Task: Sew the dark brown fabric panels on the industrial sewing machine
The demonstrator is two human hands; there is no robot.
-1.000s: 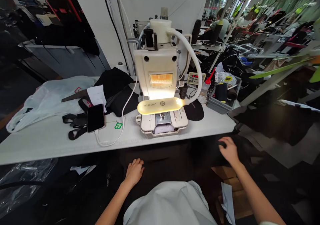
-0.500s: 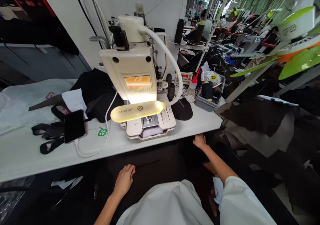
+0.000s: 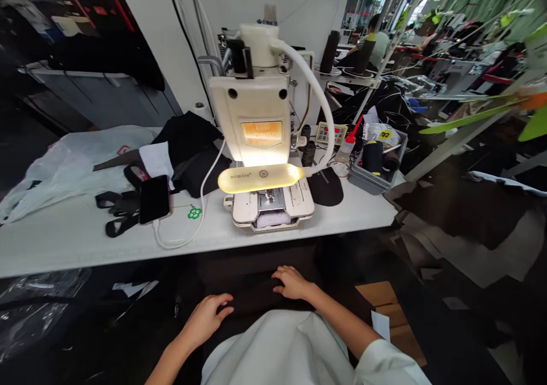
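My left hand (image 3: 208, 316) hovers at or rests on dark brown cloth (image 3: 252, 291) over my lap, thumb and fingers apart with nothing between them. To its right, my right hand (image 3: 292, 283) lies over the same cloth, fingers loosely bent and thumb spread; it too appears to hold nothing. Whether either hand presses on the cloth is hard to tell. Beyond both hands stands an industrial sewing machine (image 3: 250, 103) on a white table (image 3: 205, 242). A lit lamp bar (image 3: 256, 179) on a bent white neck glows in front of the machine's head.
Left on the table are a phone (image 3: 154, 200) with a white cable, black straps and dark cloth (image 3: 188, 151). At right stand thread cones (image 3: 307, 154), a red-tipped oil bottle (image 3: 345, 148) and a grey bin (image 3: 376, 177). Fabric pieces (image 3: 482, 237) pile up beyond the table's right end.
My right hand has come from under the table's front edge at the right to the cloth on my lap. The left hand's thumb now stands apart from its fingers. The view has turned left.
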